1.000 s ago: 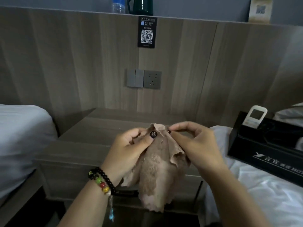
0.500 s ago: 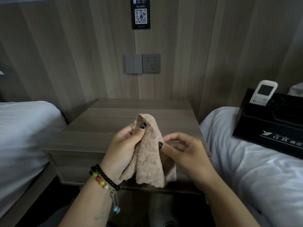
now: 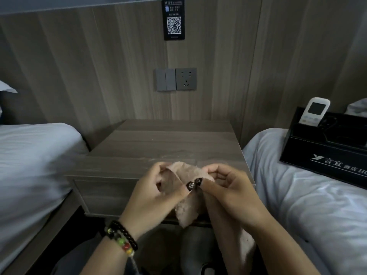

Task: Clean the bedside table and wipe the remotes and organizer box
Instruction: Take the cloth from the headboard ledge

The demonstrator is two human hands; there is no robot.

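Nearest the camera, the left hand (image 3: 153,193) and right hand (image 3: 228,192) both pinch a tan cloth (image 3: 185,205), gathering it in front of the bedside surface (image 3: 162,147). The cloth is not yet on the wood; faint marks show there, so wiping appears not begun. Farther right, on the bed (image 3: 309,205), the black organizer box (image 3: 325,153) holds a white remote (image 3: 314,112), both seemingly untouched.

Dim, bluish indoor light, soft focus, wide-angle bending at edges
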